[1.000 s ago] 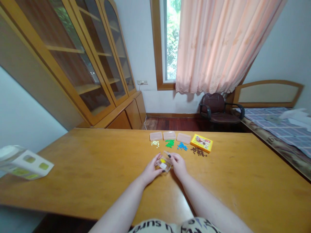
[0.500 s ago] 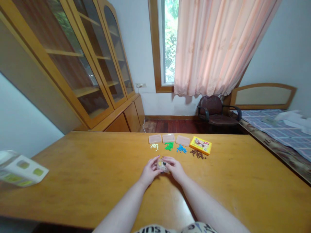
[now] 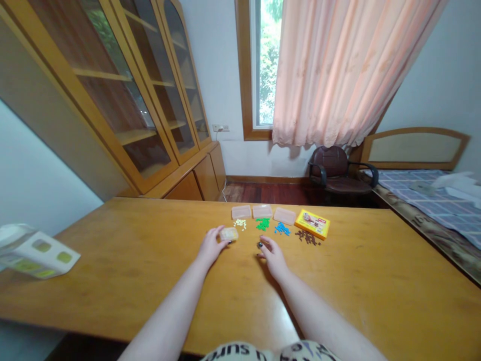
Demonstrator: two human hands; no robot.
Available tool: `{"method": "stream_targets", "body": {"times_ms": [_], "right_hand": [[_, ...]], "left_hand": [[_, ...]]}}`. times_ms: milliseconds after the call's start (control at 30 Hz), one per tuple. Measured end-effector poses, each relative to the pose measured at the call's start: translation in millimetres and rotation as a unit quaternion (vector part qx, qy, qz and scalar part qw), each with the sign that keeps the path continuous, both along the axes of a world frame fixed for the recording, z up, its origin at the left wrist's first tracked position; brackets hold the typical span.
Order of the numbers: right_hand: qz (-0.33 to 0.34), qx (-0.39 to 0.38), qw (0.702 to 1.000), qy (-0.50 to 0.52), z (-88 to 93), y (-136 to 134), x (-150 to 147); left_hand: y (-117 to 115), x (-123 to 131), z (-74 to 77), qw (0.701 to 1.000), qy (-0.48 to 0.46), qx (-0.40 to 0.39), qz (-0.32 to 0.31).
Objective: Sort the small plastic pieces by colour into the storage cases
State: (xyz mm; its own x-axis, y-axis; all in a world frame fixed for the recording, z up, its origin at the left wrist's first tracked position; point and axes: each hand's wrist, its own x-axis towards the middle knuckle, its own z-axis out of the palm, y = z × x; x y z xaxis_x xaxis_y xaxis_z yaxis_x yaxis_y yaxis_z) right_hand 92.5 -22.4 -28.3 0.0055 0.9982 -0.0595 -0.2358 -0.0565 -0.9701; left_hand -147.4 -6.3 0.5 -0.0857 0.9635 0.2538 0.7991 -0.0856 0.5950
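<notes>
My left hand grips a small clear plastic box by its left end, thumb along the near side. Something pale yellow shows inside the box, too small to name. A short way to the right, my right hand is loosely curved above the table with its fingers apart and nothing in it. Beyond the hands lie small piles of cream pieces, green pieces, blue pieces and brown pieces.
Three shallow clear plastic trays stand in a row behind the piles. A yellow box lies right of them on the wooden table. A white carton is at the left. A chair stands beyond the far edge.
The right hand has let go of the clear plastic box and drawn away to the right. My left hand has carried the box to the left. The view has shifted slightly.
</notes>
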Motion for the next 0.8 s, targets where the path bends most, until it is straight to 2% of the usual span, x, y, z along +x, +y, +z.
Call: {"method": "stream_targets", "body": {"times_ms": [133, 200, 267, 367, 500, 600, 700, 800], "right_hand": [[-0.012, -0.032, 0.999, 0.028, 6.2, -1, 1], [-0.013, -0.029, 0.999, 0.035, 7.6, -2, 1], [-0.01, -0.033, 0.998, 0.045, 8.5, -2, 1], [-0.007, -0.055, 0.996, 0.064, 10.4, -2, 1], [-0.007, -0.068, 0.994, 0.081, 13.6, -3, 1], [-0.01, -0.068, 0.994, 0.082, 15.1, -4, 1], [-0.015, -0.066, 0.994, 0.085, 15.4, -4, 1], [-0.017, -0.062, 0.994, 0.086, 14.7, -4, 0]], "left_hand": [[26, -59, 0.6, 0.991, 0.108, -0.04, 0.066], [36, -75, 1.0, 0.986, 0.143, -0.057, 0.068], [46, -77, 4.0, 0.98, 0.18, -0.051, 0.07], [66, -56, 12.2, 0.978, 0.197, -0.021, 0.062], [99, -5, 19.7, 0.979, 0.2, -0.014, -0.046], [119, 23, 18.7, 0.969, 0.215, -0.071, -0.101], [132, 31, 16.7, 0.961, 0.221, -0.096, -0.139], [138, 26, 17.0, 0.96, 0.218, -0.091, -0.152]]}}
